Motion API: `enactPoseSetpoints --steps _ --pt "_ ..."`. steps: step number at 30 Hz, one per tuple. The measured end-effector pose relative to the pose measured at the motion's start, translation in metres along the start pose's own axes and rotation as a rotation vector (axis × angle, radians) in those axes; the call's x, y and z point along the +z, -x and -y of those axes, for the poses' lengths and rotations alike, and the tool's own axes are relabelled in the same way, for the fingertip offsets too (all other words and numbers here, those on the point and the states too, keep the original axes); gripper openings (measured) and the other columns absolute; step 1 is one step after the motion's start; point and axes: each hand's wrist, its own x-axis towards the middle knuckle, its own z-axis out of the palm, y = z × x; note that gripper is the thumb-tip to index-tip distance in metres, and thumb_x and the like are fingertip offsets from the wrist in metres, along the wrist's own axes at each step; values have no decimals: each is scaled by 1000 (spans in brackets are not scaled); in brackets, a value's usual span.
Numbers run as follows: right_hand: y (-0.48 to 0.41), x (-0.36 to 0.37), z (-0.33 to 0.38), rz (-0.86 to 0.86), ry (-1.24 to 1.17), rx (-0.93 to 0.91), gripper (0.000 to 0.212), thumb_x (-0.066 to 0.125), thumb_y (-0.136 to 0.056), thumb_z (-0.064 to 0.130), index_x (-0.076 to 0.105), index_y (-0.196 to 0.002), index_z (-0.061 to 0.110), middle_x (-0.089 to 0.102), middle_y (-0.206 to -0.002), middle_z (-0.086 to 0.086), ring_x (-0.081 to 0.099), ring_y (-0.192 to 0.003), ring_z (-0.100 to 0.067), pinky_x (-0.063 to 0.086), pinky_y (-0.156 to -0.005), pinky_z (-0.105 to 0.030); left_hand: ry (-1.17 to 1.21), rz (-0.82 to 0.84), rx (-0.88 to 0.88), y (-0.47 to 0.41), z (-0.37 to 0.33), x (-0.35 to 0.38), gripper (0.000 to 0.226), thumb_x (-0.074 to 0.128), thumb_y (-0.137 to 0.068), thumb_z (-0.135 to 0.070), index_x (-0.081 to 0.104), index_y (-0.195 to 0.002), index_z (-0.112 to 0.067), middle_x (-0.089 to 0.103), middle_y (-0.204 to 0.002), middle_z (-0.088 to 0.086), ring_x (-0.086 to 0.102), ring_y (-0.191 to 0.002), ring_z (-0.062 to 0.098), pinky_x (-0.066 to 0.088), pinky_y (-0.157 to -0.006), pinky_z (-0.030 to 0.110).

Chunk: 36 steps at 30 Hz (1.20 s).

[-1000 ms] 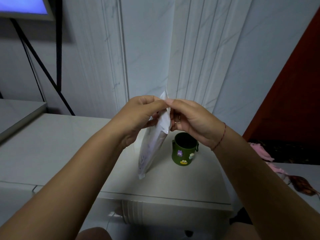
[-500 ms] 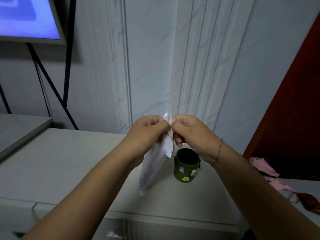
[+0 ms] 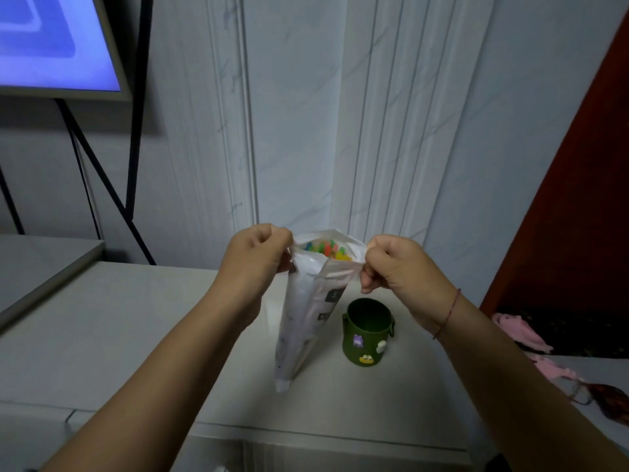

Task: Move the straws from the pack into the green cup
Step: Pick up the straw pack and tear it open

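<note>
Change: A moment ago the two hands were close together at the top of the pack (image 3: pixel 306 315), and the top was shut. Now the hands are apart and the top is pulled wide open.
Left hand (image 3: pixel 255 257): Its fingers are curled and it pinches the left edge of the pack's open top.
Right hand (image 3: pixel 394 267): Its fingers are curled too, and it pinches the right edge of the open top.
Pack: It hangs between the two hands over the table (image 3: pixel 136 335). Its bottom tip points down and a bit to the near left. I cannot tell if the tip touches the table.
Straws (image 3: pixel 326 250): Their bright tips, green, orange and yellow, show inside the open top. They are all in the pack.
Green cup (image 3: pixel 367 330): It stands upright on the table, just right of the pack and under the right hand. It looks dark inside, with no straws in it.
What this means: I think the opening step is done. No straw has moved yet. Next, one hand likely has to let go and pull the straws out, or the pack has to tip over the cup.
Watch out: The pack looks soft, so the top may flop shut when one hand lets go.
</note>
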Motion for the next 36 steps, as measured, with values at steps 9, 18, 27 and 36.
enactPoseSetpoints --steps 9,18,27,36 --pt "2 -1 16 109 87 186 18 45 -88 15 53 -74 6 58 -60 -10 62 -45 -15 56 -48 -26 -283 159 88 17 -4 23 21 55 -82 -8 57 -76 12 61 -67 12 58 -65 20 55 -78 49" --pt "14 -13 4 51 89 114 27 45 -91 4 65 -75 14 46 -48 -2 35 -31 -5 27 -32 -14 -546 83 223 13 -9 10 20 62 -78 -17 59 -66 -1 67 -63 5 68 -65 19 55 -66 35" --pt "13 -1 -16 -113 -325 142 23 41 -97 7 62 -88 5 63 -47 -3 56 -38 -9 44 -37 -17 -131 163 44 31 6 15 40 62 -88 -42 50 -57 -20 45 -47 -7 40 -43 6 34 -44 18" --pt "18 13 -42 -175 -582 77 23 42 -97 8 61 -85 5 62 -50 0 53 -39 -8 43 -40 -18 830 346 -804 71 67 44 88 44 -69 -75 59 -113 0 70 -109 22 72 -94 29 60 -71 45"
